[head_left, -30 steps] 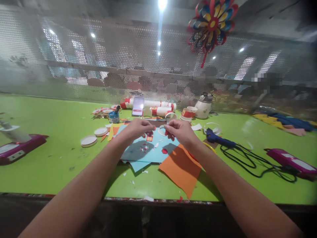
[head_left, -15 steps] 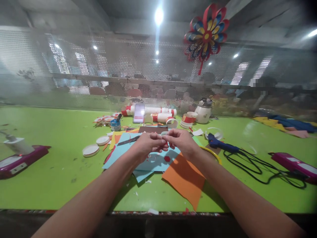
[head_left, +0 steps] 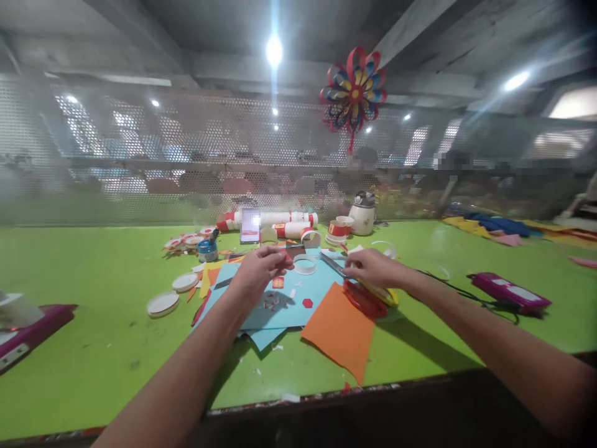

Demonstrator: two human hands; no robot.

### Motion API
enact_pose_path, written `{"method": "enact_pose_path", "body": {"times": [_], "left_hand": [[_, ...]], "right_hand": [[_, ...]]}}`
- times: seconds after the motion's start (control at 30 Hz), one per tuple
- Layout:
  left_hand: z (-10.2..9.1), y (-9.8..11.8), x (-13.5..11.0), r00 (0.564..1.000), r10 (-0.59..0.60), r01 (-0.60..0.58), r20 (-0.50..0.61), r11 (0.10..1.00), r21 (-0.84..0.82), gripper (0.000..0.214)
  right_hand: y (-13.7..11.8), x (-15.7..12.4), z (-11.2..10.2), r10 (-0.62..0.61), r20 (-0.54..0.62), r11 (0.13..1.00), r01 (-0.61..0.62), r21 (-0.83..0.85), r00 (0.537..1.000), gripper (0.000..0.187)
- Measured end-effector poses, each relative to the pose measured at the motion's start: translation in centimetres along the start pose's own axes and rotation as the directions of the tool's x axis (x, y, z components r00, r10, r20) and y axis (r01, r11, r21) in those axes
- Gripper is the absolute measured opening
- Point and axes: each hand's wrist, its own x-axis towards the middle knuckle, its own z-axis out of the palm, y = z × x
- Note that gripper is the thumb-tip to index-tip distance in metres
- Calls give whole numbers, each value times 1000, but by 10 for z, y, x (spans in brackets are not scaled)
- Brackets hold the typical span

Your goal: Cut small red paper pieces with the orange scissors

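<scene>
My left hand (head_left: 260,269) hovers over the blue paper sheets (head_left: 284,295) with fingers pinched on a small red paper scrap. A white paper ring (head_left: 305,264) lies just right of its fingertips. My right hand (head_left: 373,269) rests further right, fingers curled on a pair of scissors (head_left: 361,297) with red and yellow handles. The scissors' blade points left over the blue paper. An orange sheet (head_left: 340,330) lies in front of the scissors. A red hexagon cutout (head_left: 307,303) and small scraps sit on the blue paper.
On the green table (head_left: 93,274): white lids (head_left: 162,303), a blue jar (head_left: 206,249), a phone (head_left: 250,225) leaning on red-and-white tubes (head_left: 289,219), a white pot (head_left: 362,213), magenta devices right (head_left: 508,291) and left (head_left: 28,326). A mesh screen (head_left: 140,155) backs the table; a paper pinwheel (head_left: 353,90) hangs above.
My hands have parted: the right one moved right onto the scissors, the left stays pinched over the blue paper. The view tilted up and turned right.
</scene>
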Motion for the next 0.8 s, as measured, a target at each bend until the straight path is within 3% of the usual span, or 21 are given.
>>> {"method": "enact_pose_path", "body": {"times": [0.1,0.2,0.47,0.6,0.8], "left_hand": [[1,2,-1,1000,23,-23,-14,1000,-14,15],[1,0,-1,999,27,-28,-23,1000,-15,16],[-7,-7,7,997,-5,1,-77,999,-52,10],[-9,-5,8,993,-22,8,-113,993,-121,8],[-12,3,9,983,-60,21,-176,976,-215,9]], "right_hand": [[20,-23,-2,42,68,989,-31,-147,997,24],[25,-32,5,70,95,979,-49,-200,993,27],[29,-12,20,237,133,967,-221,-124,962,29],[34,-10,22,273,40,961,-271,-50,961,29],[29,-24,10,234,-82,967,-222,126,969,28]]}}
